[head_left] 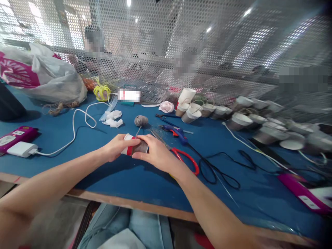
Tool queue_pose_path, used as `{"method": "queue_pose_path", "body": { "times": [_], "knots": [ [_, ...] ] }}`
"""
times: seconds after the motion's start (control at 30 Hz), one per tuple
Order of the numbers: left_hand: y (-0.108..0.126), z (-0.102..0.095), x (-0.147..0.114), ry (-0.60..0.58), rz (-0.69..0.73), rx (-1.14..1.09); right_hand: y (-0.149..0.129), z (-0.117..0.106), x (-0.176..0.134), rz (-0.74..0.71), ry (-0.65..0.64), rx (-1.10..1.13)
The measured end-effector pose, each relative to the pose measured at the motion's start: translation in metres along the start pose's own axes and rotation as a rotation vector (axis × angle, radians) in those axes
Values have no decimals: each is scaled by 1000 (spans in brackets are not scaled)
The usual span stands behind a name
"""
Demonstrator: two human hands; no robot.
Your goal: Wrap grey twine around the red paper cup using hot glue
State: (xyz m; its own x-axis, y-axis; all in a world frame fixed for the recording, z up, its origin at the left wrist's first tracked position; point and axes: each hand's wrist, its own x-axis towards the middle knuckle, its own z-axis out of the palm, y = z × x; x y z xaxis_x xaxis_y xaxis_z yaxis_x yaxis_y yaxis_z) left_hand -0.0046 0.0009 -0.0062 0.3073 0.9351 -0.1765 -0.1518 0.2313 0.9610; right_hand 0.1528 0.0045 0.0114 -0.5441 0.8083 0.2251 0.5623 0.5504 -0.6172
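Observation:
A paper cup (129, 149) lies on its side between both hands, just above the blue tabletop. White and red show at its left part; grey yarn wraps the right part. My left hand (116, 147) is closed around the left end, thumb along the cup. Around the wrapped end, my right hand (155, 152) grips with thumb below and fingers on top. A grey strand runs from the cup up to a small ball of yarn (141, 120) on the table. Scissors with red handles (191, 157) lie by my right hand, partly under the forearm.
A blue glue gun (176, 132) with a black cord lies right of the yarn. Several cups (240, 121) stand at the back right. Crumpled white tissue (113, 119), a white cable, magenta power strips (19, 138) and a plastic bag (52, 76) occupy the left and right sides. A perforated metal screen rises behind.

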Motion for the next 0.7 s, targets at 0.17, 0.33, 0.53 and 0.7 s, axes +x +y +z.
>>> {"method": "queue_pose_path", "body": {
  "times": [0.17, 0.33, 0.53, 0.7],
  "knots": [
    [2, 3, -1, 73, 4, 43, 4, -16, 1, 76, 146, -90],
    [2, 4, -1, 93, 9, 96, 12, -64, -3, 318, 192, -143],
    [-1, 1, 1, 87, 53, 203, 56, -91, 0, 653, 18, -459],
    [-1, 2, 0, 94, 46, 236, 103, -78, 13, 790, -18, -580]
  ]
}}
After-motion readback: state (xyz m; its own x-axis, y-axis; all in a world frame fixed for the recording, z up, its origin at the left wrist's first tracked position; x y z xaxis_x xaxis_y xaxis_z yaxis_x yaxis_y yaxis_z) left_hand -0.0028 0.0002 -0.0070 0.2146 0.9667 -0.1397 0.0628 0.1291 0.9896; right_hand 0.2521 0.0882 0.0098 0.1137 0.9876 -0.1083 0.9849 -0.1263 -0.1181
